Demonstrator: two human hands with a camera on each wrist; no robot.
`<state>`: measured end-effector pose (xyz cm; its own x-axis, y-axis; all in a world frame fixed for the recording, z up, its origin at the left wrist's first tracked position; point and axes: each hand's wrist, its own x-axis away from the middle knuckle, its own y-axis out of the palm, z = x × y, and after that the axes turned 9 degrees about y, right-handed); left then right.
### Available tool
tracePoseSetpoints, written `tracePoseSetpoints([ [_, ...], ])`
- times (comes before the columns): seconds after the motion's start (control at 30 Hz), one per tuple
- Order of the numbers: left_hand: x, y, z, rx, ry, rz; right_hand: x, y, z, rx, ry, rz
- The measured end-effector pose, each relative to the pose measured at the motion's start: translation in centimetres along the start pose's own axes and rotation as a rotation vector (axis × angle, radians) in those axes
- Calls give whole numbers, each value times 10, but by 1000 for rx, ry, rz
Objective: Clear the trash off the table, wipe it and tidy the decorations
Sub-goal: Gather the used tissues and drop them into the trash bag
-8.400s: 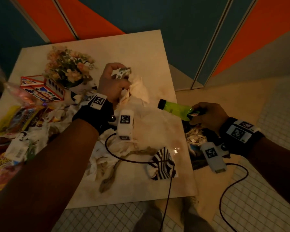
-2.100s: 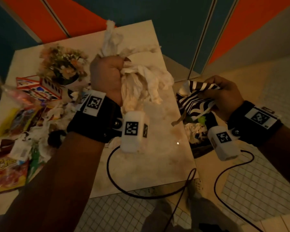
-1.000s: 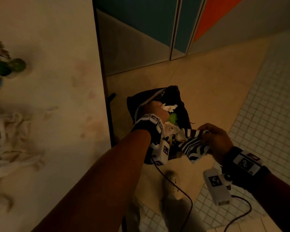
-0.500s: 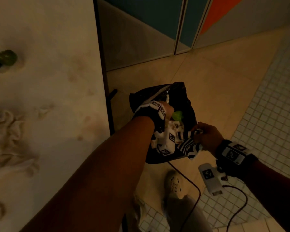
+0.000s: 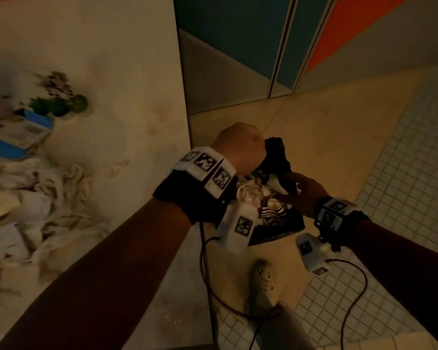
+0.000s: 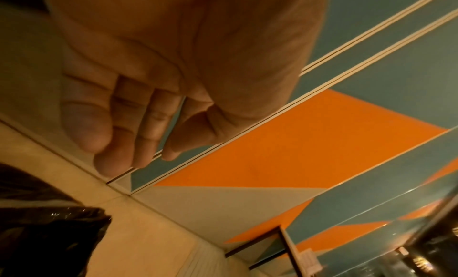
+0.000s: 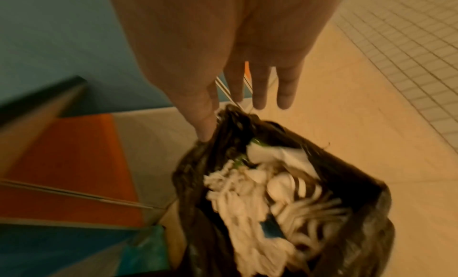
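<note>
A black trash bag (image 5: 276, 157) stands open on the floor beside the table (image 5: 111, 59). Inside it lie crumpled white tissues (image 7: 235, 203), a black-and-white striped wrapper (image 7: 312, 195) and a bit of a green bottle (image 7: 257, 142). My left hand (image 5: 240, 147) hovers above the bag's mouth; in the left wrist view its fingers (image 6: 119, 134) hang loosely curled and hold nothing. My right hand (image 5: 296, 188) is at the bag's near rim with straight fingers (image 7: 257, 89), its thumb touching the rim (image 7: 230, 113).
More crumpled tissues (image 5: 36, 198) lie heaped on the table's left part, with a blue box (image 5: 15, 135) and a green decoration (image 5: 61, 104) behind them. My shoe (image 5: 261, 281) and the wrist cables are on the floor below the bag. Blue and orange wall panels (image 5: 238, 34) stand behind.
The tissues and the striped wrapper have left my hands and now lie in the bag. My left hand has lifted out of the bag; my right hand has let go of the wrapper.
</note>
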<state>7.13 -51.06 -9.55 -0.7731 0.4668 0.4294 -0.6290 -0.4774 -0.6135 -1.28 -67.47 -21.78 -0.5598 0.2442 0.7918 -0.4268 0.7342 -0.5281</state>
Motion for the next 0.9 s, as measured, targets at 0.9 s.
tracePoseSetpoints([
  [0.9,305,-202,-223,-132,-389,714,213,94,-250,246,-636,22],
])
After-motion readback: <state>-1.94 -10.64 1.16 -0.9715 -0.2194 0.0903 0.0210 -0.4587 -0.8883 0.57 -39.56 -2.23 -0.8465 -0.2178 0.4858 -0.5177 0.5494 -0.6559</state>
